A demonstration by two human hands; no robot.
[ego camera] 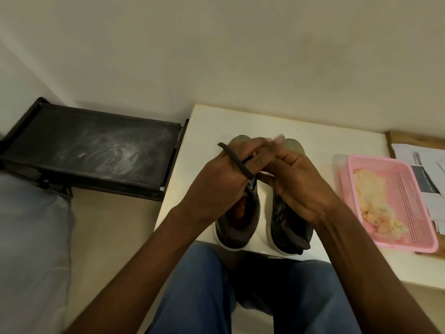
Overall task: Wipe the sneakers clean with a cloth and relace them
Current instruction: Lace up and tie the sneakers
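- Sneakers [262, 213], dark with pale soles: stood side by side on the white table [325, 145], toes pointed away, heels at the near edge above the knees in blue jeans [199, 292].
- Left sneaker [240, 213]: open at the tongue, reddish lining visible inside.
- Right sneaker [286, 218]: partly hidden under the right wrist.
- Dark lace [237, 162]: looped over the back of the left hand, one end poking up and to the left, the rest dropping toward the left sneaker.
- Left hand [224, 179]: raised over the left sneaker, grip curled closed around the lace.
- Right hand [296, 174]: raised over the right sneaker, just beside the left hand, thumb and fingers bent in toward the lace; fingertips blurred, so could not tell whether the grip pinched it.
- Pink basket [414, 189]: sat on the table to the right of the sneakers, apart from them, perforated walls.
- Pale yellowish cloth [370, 201]: lay crumpled inside the basket, along its left side.
- Papers [423, 162]: stacked beyond and under the basket's far right.
- Black rack [91, 145]: stood left of the table, dusty top.
- Grey cushion [31, 237]: lay at the far left.
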